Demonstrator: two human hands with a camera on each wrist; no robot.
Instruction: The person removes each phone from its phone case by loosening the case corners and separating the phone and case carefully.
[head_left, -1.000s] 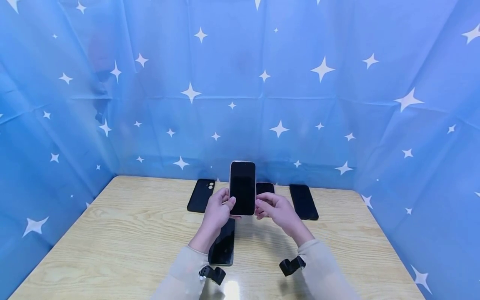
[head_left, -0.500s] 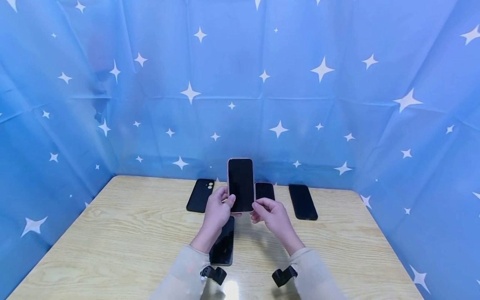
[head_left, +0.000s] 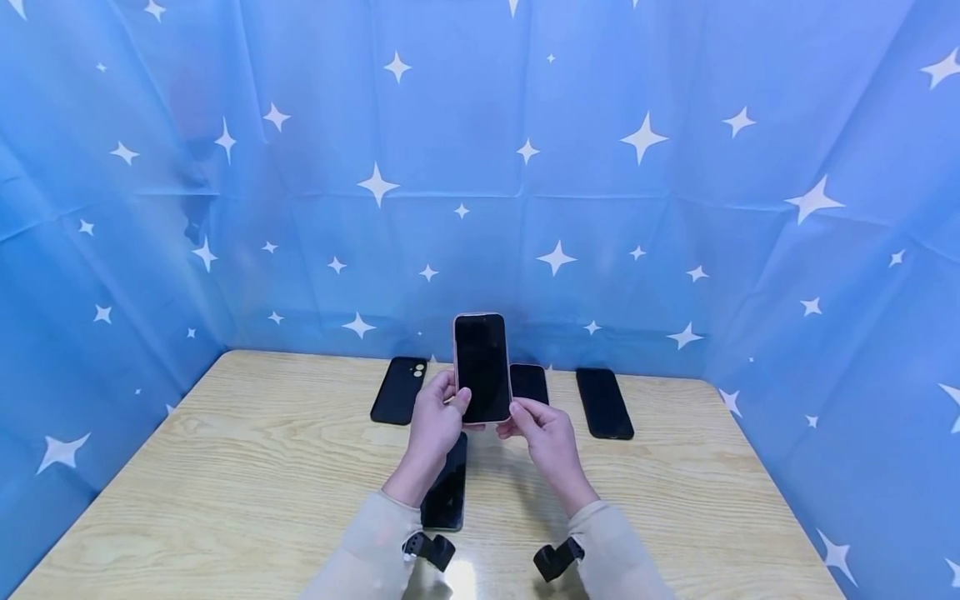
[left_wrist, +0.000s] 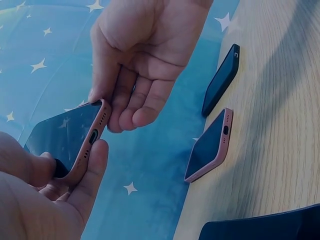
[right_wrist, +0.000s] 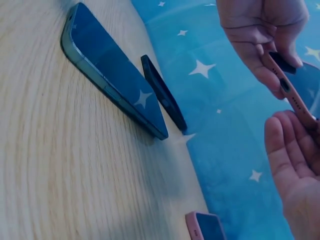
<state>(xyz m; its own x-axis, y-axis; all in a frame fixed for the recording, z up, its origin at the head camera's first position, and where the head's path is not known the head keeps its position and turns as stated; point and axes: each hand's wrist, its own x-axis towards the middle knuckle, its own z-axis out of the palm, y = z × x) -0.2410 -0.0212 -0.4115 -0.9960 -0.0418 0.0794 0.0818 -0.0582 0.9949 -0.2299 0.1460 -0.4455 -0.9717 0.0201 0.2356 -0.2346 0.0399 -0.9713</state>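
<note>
A smartphone in a pink case (head_left: 482, 367) is held up above the table, dark screen toward me. My left hand (head_left: 435, 421) grips its lower left side, thumb on the screen and fingers behind. With thumb and fingers my right hand (head_left: 547, 442) pinches the lower right corner. In the left wrist view the bottom edge of the held phone (left_wrist: 92, 140), with port and speaker holes, faces the camera between the left hand (left_wrist: 45, 200) and the right hand (left_wrist: 145, 60). The right wrist view cuts off part of the phone.
On the wooden table (head_left: 247, 467) lie a black phone case (head_left: 397, 396) at back left, a pink-edged phone (head_left: 529, 383) behind the hands, a black phone (head_left: 604, 404) at right and a dark phone (head_left: 447, 492) under the left forearm. A blue star-patterned curtain (head_left: 480, 142) surrounds the table.
My right hand has moved left and down from the phone's right side onto its lower right corner. The phone has risen slightly and tilted a little; the left hand keeps its grip.
</note>
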